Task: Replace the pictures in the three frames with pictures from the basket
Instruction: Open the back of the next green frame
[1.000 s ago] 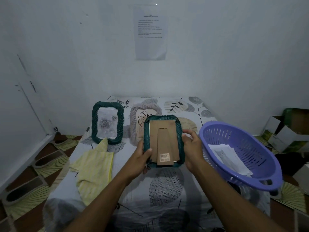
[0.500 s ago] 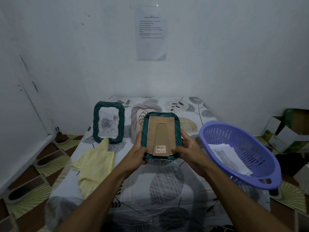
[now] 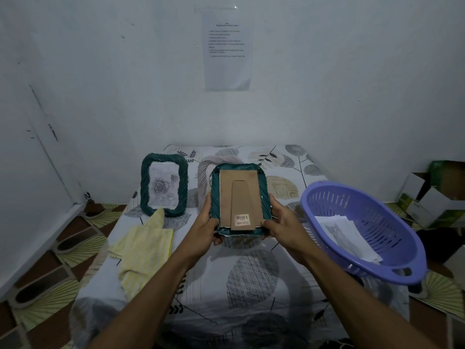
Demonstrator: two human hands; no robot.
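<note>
the left hand [image 3: 205, 226] and right hand [image 3: 281, 225] hold the green frame [image 3: 239, 195] in the middle, fingers curled round its sides, its brown back facing us; a second green frame [image 3: 144, 187] stands to its left; pictures [image 3: 347, 235] lie in the purple basket [image 3: 392, 248] on the right

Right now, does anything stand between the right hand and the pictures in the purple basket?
Nothing visible does. The purple basket lies open just right of the right hand, its pictures uncovered. But that hand grips the green frame.

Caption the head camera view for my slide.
Left hand and right hand hold a green frame, back facing the camera, beside a purple basket of pictures.
</note>
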